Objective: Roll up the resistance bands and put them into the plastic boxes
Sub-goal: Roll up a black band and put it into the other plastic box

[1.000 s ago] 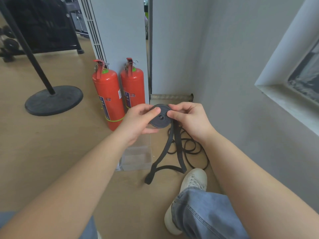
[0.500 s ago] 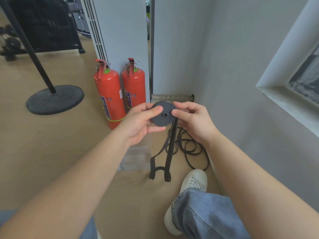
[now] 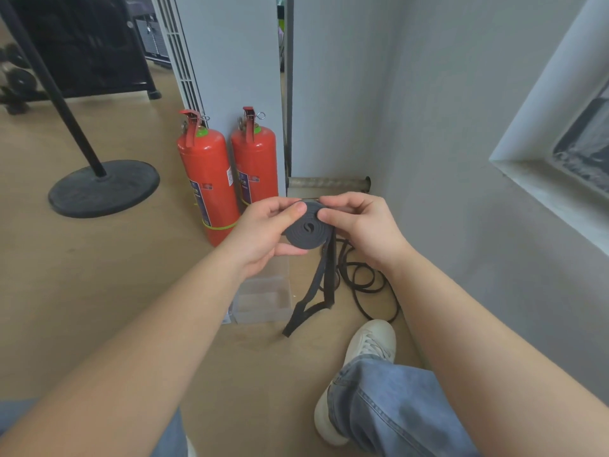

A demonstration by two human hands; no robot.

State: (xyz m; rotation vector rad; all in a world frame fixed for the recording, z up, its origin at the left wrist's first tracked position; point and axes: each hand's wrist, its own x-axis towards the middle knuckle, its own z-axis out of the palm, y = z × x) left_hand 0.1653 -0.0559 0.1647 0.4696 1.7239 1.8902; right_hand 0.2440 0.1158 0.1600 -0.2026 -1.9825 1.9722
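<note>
We see the left hand [image 3: 263,232] curled round the 9 o'clock edge of the resistance band [image 3: 308,230], thumb pressed on its flat face, which tilts up toward us. The band is wound into a flat coil between both hands. Its loose tail [image 3: 330,275] leaves at 3 o'clock and hangs lengthwise toward 6 o'clock, ending near the plastic box [image 3: 263,313] on the floor [image 3: 99,291]. The right hand [image 3: 362,232] pinches the coil at 1 o'clock.

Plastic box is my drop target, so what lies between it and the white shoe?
Head view: the held band's hanging tail, over bare floor.
</note>
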